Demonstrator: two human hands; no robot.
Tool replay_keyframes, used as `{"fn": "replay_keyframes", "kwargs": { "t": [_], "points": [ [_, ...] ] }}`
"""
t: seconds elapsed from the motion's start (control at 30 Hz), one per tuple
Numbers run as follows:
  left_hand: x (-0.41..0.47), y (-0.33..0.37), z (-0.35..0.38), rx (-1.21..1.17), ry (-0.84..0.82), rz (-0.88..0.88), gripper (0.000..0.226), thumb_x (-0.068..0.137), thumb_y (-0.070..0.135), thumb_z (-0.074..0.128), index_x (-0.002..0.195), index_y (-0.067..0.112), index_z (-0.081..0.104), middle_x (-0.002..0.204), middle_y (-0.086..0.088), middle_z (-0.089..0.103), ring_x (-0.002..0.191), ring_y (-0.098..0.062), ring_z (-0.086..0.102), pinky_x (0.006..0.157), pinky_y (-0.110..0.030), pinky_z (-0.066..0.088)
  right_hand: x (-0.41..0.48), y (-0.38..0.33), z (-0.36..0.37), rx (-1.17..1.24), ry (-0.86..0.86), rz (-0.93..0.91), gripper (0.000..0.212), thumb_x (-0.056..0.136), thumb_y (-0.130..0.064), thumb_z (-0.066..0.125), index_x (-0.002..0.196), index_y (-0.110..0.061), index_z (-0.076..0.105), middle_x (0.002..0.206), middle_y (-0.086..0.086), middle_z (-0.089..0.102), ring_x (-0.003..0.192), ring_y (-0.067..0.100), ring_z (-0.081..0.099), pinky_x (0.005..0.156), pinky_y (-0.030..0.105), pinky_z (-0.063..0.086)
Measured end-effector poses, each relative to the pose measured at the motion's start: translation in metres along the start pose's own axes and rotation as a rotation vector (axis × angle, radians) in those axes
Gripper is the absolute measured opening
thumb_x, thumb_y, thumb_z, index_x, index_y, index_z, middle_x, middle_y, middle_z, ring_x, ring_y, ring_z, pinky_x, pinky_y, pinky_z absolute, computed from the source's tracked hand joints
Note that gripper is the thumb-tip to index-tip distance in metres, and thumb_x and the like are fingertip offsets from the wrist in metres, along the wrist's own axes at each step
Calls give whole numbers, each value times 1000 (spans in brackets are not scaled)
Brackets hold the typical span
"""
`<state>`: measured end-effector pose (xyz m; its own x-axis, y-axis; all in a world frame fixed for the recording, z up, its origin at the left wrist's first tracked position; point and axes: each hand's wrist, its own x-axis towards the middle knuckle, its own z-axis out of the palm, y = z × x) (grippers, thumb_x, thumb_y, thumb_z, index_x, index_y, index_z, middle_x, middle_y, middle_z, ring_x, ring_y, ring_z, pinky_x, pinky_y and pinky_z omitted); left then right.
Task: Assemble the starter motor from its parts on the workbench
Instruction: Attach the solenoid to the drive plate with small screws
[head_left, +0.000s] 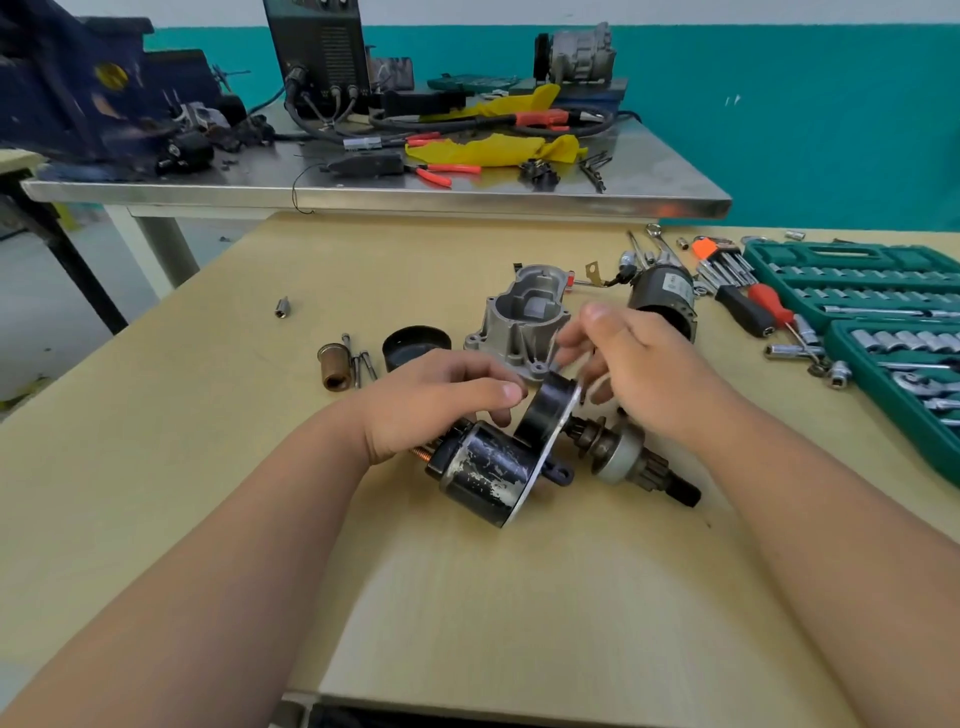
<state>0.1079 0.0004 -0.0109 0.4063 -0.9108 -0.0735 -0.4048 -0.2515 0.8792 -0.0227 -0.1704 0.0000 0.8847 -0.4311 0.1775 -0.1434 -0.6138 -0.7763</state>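
The left hand gripped the black cylinder while the right hand, its grip too blurred to tell, seemingly seated the plate; the housing just beyond probably came next.

At the right edge lies an open green socket set, with hex keys in an orange holder and a red-handled screwdriver just beside it. Behind stands a steel table — on it a blue vise, a black machine with cables, yellow cloth and red-handled pliers.

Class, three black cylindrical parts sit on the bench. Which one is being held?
The scuffed solenoid nearest the camera, gripped by the left hand; the cap and motor body lie unheld farther back.
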Motion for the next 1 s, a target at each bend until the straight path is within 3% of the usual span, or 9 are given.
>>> {"fn": "replay_keyframes", "kwargs": {
  "t": [0.07,0.17,0.3,0.5,0.63,0.67,0.83,0.93,1.0],
  "points": [
    [0,0,-1,-17,-11,-12,40,68,56,61,104,39,68,97,12,71,86,-7,65,81,-30,48,-4,3,-7,-115,-108,33,47,94,-61,21,93,-38,61,89,-17,63,81,-3,59,74,23,42],
    [0,0,-1,-44,-52,-22,57,64,59,61,116,36,65,112,7,70,103,-13,66,93,-35,50,-10,2,-10,-140,-206,40,74,72,-80,13,113,-39,59,93,-27,55,99,-2,52,83,20,37],
    [-1,2,-2,-43,-116,-13,50,71,52,64,117,34,64,98,19,71,101,-6,67,90,-29,49,-10,-5,-6,-100,-227,45,80,67,-81,14,120,-40,57,95,-35,50,93,-16,43,75,12,28],
    [0,-1,-1,-70,-120,-46,69,64,58,67,127,30,59,118,3,70,108,-13,67,99,-40,50,-10,-3,-1,-1,-136,14,81,72,-76,14,127,-32,56,117,-17,58,111,3,50,84,18,33],
    [-1,0,-1,-103,-146,-27,57,68,57,64,120,32,62,94,15,74,87,-4,70,74,-21,53,-10,-4,3,-137,-127,-102,75,78,-70,13,128,-31,53,113,-12,59,104,5,51,80,13,35],
    [-1,0,-1,-91,-124,-28,58,68,61,63,119,33,62,91,17,73,84,-2,69,73,-19,51,-10,-4,3,-174,-135,-126,73,79,-69,13,128,-31,52,113,-10,61,103,7,53,81,16,39],
    [4,0,4,-60,-47,-118,51,67,72,60,99,34,70,101,0,72,93,-17,67,93,-42,51,-8,-1,-1,-293,-197,-155,80,72,-75,13,126,-32,52,94,-23,56,87,-4,54,70,16,40],
    [2,4,0,63,85,-65,40,74,68,59,95,36,70,85,10,72,75,-5,66,71,-26,52,-6,6,-8,-353,-164,-135,65,79,-74,20,117,-36,56,87,-22,60,81,-7,55,69,21,45],
    [1,0,-17,152,421,28,21,80,56,63,87,37,67,76,16,69,62,2,62,54,-14,47,-6,9,-11,-334,-95,-135,51,81,-68,24,109,-41,58,81,-23,61,77,-10,56,64,21,43]
  ]
}}
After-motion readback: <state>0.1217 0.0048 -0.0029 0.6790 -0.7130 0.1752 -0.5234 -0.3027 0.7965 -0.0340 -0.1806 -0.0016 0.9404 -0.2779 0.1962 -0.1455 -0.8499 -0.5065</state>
